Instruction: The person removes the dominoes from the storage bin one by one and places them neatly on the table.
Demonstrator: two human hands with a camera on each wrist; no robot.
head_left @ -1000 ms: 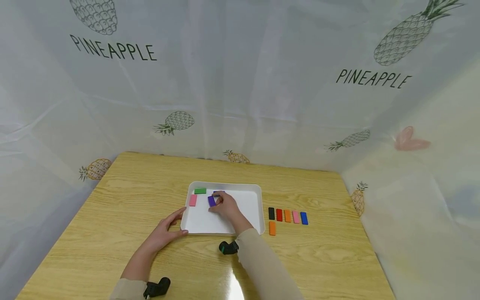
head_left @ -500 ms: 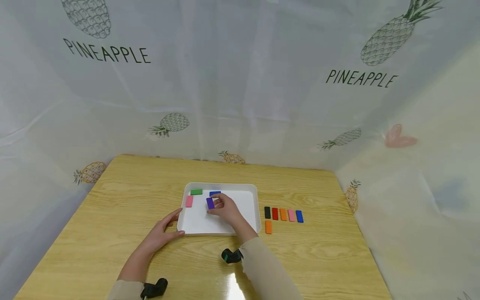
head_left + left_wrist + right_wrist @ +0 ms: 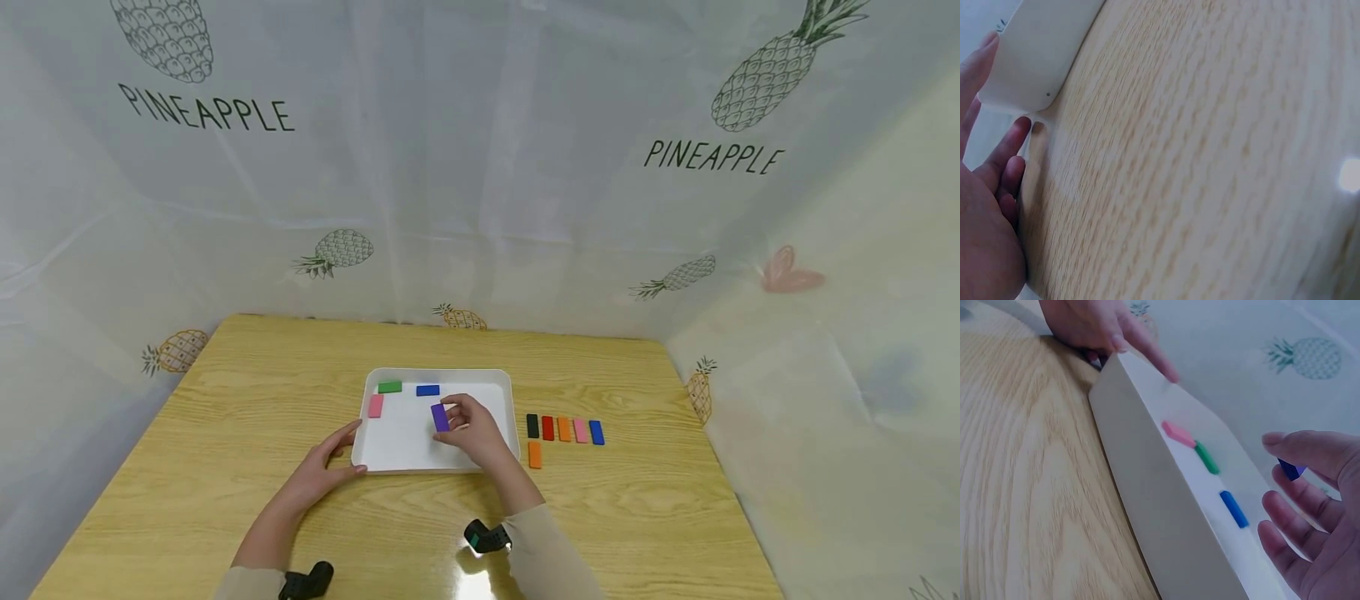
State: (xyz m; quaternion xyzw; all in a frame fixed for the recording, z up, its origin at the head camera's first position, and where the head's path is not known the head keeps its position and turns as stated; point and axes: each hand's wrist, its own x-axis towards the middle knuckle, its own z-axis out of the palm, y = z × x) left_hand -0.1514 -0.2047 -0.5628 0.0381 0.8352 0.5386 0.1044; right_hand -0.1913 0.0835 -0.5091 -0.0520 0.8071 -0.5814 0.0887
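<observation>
My right hand pinches a purple block, a small flat rectangle, between thumb and fingertips over the white tray. In the right wrist view, the thumb covers part of this block. My left hand touches the tray's left side, its thumb by the front left corner and its fingers fairly straight along the rim. Inside the tray, a green block lies at the back left, with a pink block just in front of it. To their right lies a blue block along the back wall.
On the wooden table, right of the tray, lies a row: a black block, a red block, an orange block, a pink block and a blue block. Another orange block lies in front.
My right hand has drawn the purple block away from the blue one, toward me and to the right, uncovering the blue block. My left hand stays at the tray's edge.
</observation>
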